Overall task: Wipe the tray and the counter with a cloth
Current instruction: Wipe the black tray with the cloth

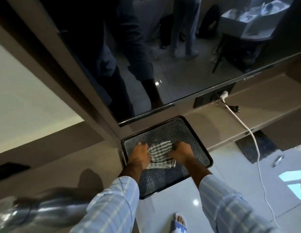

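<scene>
Cloth, striped and soft, is bunched on the patterned tray, which overhangs the table edge. It is clenched at opposite ends by the left hand and right hand; limp and light, it is best pressed flat.
</scene>
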Demonstrator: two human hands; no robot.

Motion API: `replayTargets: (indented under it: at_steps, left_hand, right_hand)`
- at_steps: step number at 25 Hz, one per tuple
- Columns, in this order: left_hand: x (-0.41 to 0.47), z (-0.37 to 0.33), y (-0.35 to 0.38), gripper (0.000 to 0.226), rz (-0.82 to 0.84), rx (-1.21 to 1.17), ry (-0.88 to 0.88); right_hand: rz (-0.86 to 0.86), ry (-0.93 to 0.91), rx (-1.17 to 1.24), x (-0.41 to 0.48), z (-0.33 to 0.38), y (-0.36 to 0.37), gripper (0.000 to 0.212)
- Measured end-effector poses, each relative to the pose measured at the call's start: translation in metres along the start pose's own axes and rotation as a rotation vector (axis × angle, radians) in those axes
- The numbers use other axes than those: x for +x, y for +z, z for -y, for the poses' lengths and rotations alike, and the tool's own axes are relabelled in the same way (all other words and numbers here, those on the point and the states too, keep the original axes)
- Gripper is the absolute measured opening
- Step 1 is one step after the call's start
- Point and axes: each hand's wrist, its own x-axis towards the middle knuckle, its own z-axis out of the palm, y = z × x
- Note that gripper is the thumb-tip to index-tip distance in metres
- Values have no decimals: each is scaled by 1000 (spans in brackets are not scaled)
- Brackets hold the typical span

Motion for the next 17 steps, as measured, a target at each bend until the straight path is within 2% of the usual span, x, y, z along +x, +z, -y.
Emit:
replayTargets:
  at_steps: [4,7,11,13,15,16,17]
  left_hand:
    - [-43,-18,-56,39,-70,-116,64]
    - [-95,-34,-115,41,-187,-224,146]
    - [-190,-50,-211,24,-461,-469,385]
    - [-238,-52,-254,24,-603,-700,451]
    - [-278,-48,-286,35,-692,-1084,504]
    - [-296,-44,-299,41,-650,-1321,528]
    - [-308,-40,-310,46,-538,-1534,560]
  right_hand:
    - [-17,-34,110,-58,29,-46,34]
    - [-64,-115,433,-123,61,-78,45]
    - [-190,-371,859,-227,122,-112,36]
    - [-226,-463,1017,-276,157,-124,30]
    - [-190,-562,1174,-315,193,-130,31]
    - [-157,-620,1256,-332,213,-130,34]
    - [-120,-672,1336,-345,233,-129,36]
